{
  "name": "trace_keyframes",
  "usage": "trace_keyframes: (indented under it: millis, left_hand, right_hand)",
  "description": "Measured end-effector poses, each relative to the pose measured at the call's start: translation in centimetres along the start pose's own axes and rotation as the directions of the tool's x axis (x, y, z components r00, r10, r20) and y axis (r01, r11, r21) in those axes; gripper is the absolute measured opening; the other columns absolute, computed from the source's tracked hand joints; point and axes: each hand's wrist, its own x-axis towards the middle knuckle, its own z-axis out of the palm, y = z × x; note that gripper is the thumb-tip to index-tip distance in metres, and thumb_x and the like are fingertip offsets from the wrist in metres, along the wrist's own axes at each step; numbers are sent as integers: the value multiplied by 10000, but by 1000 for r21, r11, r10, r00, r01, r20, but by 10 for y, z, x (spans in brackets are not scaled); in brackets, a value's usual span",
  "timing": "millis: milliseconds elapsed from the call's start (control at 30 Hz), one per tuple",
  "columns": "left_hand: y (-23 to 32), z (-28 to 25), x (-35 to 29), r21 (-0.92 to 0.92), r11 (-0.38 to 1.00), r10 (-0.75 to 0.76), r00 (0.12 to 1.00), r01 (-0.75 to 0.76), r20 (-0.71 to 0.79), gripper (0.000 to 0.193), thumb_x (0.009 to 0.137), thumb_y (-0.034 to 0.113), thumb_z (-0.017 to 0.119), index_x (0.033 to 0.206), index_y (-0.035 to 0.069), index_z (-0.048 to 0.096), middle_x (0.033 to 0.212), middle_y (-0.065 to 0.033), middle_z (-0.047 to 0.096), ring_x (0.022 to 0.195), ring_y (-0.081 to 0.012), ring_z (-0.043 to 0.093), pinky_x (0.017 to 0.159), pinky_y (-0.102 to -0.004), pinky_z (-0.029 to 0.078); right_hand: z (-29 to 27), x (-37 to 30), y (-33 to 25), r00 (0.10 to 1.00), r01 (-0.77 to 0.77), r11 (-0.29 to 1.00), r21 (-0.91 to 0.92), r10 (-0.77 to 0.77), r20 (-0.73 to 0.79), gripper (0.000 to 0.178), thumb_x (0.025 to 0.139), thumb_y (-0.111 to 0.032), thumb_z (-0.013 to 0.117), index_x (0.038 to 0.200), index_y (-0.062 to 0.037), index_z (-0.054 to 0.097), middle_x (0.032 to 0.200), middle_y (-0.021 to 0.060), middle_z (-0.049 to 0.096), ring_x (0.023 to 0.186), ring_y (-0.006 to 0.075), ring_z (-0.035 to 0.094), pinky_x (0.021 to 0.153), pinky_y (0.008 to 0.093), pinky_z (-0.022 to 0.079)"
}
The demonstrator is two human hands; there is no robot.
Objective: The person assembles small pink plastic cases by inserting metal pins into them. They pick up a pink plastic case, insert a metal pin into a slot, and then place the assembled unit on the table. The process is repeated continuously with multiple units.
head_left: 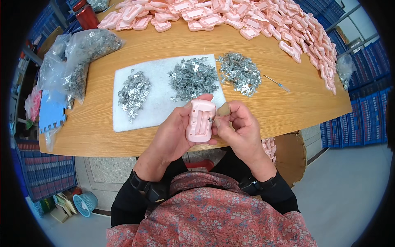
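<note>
My left hand is wrapped round a pale pink plastic housing, held upright over the table's front edge. Its long recessed compartment, seemingly for batteries, faces up at me. At the compartment's right edge, my right hand pinches a small metal contact piece, partly hidden by the fingertips. A tan finger cot covers one fingertip of that hand. Beyond the hands lies a white foam sheet, bearing a smaller heap of metal pieces and a larger heap.
Another metal heap sits right of the foam, beside a thin tool with a clear handle. Pink housings are piled along the far and right edges. Plastic bags of metal parts and a red jar stand at left.
</note>
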Motion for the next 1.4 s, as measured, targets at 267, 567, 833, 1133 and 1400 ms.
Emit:
trace_keyframes:
  millis: [267,567,833,1133,1400]
  left_hand:
    - [-4,-6,3,26,998,-53,998,52,17,539,1058,401,276,1498,95,336,1153,-132,641,979,-265,679,812,-478,599]
    - [-2,-1,11,79,976,210,973,-204,-91,539,1059,378,280,1491,60,332,1192,-144,607,1129,-258,599,983,-419,489]
    - [-14,5,17,16,930,368,929,-368,-24,483,1029,305,352,1430,37,358,1339,-175,512,1303,-277,471,1103,-424,363]
    - [-19,8,12,48,927,375,925,-373,-62,529,1010,233,448,1505,147,281,1349,-184,518,1276,-279,491,1094,-443,362]
    - [-9,3,8,-132,954,270,963,-268,-8,451,1025,232,455,1448,100,368,1345,-190,519,1251,-272,522,1078,-449,397]
  right_hand:
    - [-5,10,-1,995,86,995,-57,-88,-42,133,907,12,634,1017,-10,562,845,-20,598,751,21,538,678,192,443]
    - [-15,-11,1,991,-137,959,247,133,33,159,913,31,618,1025,-59,549,923,-31,586,804,11,528,709,176,420]
    - [-3,-4,8,985,-170,851,496,132,112,178,919,20,607,1070,-46,539,948,-17,598,801,17,541,709,178,437]
    - [-8,-1,11,995,-98,932,349,90,39,183,920,3,624,1080,-39,548,951,-18,604,841,11,559,754,176,451]
    - [-22,2,3,996,-74,976,207,63,59,246,869,25,639,1094,-30,555,939,-17,602,844,22,567,740,183,457]
